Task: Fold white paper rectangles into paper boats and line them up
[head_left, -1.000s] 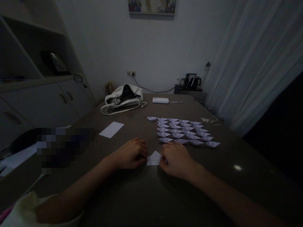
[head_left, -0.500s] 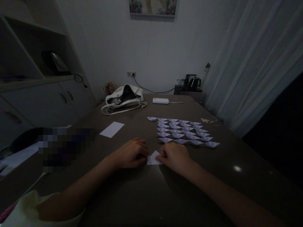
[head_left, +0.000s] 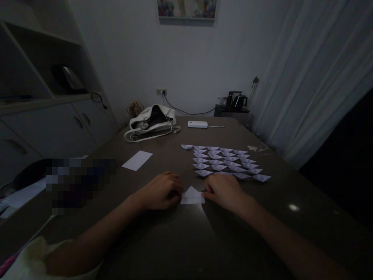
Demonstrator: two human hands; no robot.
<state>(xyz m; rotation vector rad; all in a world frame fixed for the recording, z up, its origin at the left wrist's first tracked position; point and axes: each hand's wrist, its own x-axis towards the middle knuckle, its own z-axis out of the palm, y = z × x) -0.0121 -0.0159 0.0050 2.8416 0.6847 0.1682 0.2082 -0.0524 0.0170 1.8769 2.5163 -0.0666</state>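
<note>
A small white folded paper (head_left: 192,196) lies on the table between my hands, with a pointed top and a flat strip along its lower edge. My left hand (head_left: 164,190) is closed, its fingertips pinching the paper's left end. At the right end, my right hand (head_left: 224,192) has its fingers curled and its thumb and fingertip on the paper's corner. Just beyond my right hand stand rows of folded paper boats (head_left: 217,167). To the left, past my left hand, lies a flat white sheet of paper (head_left: 137,160).
A white handbag (head_left: 154,122) rests at the table's far left. Near the far edge lies a white power bank (head_left: 197,124) with a short strap. Paper scraps (head_left: 256,148) are on the right. A blurred patch (head_left: 81,182) hides things at the left edge.
My right hand has slid right along the paper to its right end, uncovering more of the lower strip. My left hand stays at the left end.
</note>
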